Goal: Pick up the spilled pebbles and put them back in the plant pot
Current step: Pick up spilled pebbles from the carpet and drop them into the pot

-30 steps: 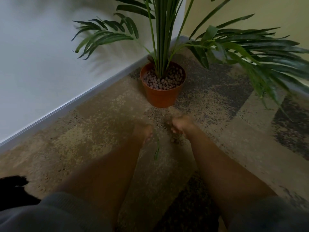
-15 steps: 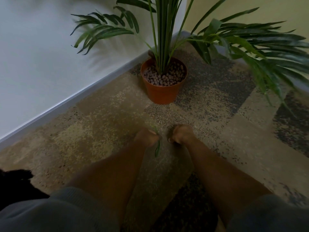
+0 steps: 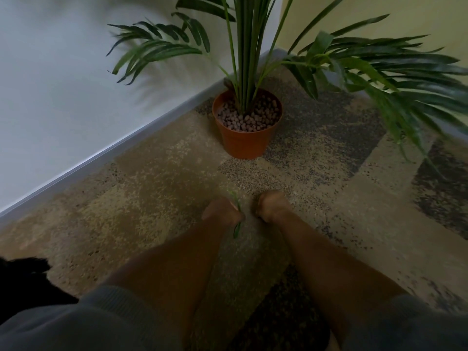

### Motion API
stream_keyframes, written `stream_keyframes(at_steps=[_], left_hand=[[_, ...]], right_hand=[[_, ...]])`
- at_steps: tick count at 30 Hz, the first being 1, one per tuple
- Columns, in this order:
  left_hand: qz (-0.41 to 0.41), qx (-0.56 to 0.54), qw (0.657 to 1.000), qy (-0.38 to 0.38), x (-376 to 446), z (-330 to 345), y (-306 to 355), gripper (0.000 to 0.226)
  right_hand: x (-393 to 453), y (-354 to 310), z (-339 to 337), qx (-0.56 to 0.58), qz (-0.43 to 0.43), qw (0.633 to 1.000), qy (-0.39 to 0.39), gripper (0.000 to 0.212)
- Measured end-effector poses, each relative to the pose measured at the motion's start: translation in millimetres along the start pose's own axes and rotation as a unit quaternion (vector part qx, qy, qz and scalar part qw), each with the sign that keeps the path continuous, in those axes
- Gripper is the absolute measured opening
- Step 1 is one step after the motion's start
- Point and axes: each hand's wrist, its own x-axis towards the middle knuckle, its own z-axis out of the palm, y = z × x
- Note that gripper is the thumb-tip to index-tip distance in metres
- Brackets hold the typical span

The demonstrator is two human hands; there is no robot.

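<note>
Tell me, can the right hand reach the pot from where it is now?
Probably yes. Only bare carpet lies between the right hand and the pot, and the leaves hang higher up, off to the side.

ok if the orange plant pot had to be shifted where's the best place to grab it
Probably by the orange plant pot's bare near wall, just under the rim, with fingers wrapped from the person's side. The wall tapers downward, so the wider rim should stop a slip. The stems fill the top and fronds hang over its right, so coming from above looks awkward.
</note>
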Motion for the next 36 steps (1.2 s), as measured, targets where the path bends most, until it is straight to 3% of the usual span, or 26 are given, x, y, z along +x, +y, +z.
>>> stream_keyframes(at_steps=[3,7,9,10,11,13,15,17,18,19,23,25,27,30,36], left_hand=[[-0.004,0.001,1.000,-0.013,0,-1,1,0.015],[-0.022,-0.024,0.999,-0.018,0,-3,-1,0.016],[-0.035,-0.050,0.998,-0.017,1,-3,-2,0.018],[-0.042,-0.068,0.997,-0.017,1,-4,-3,0.018],[-0.047,-0.084,0.995,-0.020,2,-4,-3,0.019],[-0.059,-0.143,0.988,-0.017,5,-5,-3,0.019],[-0.091,-0.272,0.957,-0.030,8,-6,-1,0.016],[-0.119,-0.367,0.922,-0.044,9,-7,3,0.016],[-0.124,-0.388,0.912,-0.042,9,-9,5,0.020],[-0.123,-0.403,0.906,-0.034,9,-11,5,0.022],[-0.129,-0.415,0.901,0.008,8,-16,1,0.010],[-0.125,-0.398,0.909,0.015,6,-17,-1,0.010],[-0.121,-0.378,0.917,0.025,4,-17,-4,0.012],[-0.122,-0.347,0.928,0.056,3,-19,-10,0.032],[-0.113,-0.344,0.912,0.193,-6,-26,-21,0.029]], right_hand=[[-3,-2,-1,-0.003,-0.026,1.000,0.007,0.024],[-6,-3,-4,0.021,-0.034,0.999,-0.008,0.024],[-6,-4,-5,0.113,-0.010,0.993,-0.019,0.020],[-4,-4,-6,0.215,0.025,0.976,-0.028,0.018],[-4,-5,-8,0.348,0.077,0.933,-0.047,0.016],[-6,-9,-14,0.584,0.148,0.793,-0.096,0.013],[-6,-10,-19,0.699,0.164,0.686,-0.121,0.010],[-4,-10,-24,0.751,0.165,0.627,-0.126,0.014],[-2,-10,-26,0.757,0.164,0.620,-0.123,0.015],[-2,-10,-27,0.750,0.159,0.631,-0.119,0.014],[3,-11,-22,0.624,0.145,0.765,-0.071,0.014],[5,-12,-17,0.581,0.152,0.799,-0.040,0.012],[6,-13,-12,0.563,0.150,0.812,-0.025,0.014],[8,-16,-9,0.557,0.145,0.817,-0.037,0.014],[8,-29,-6,0.554,0.142,0.819,-0.047,0.013]])
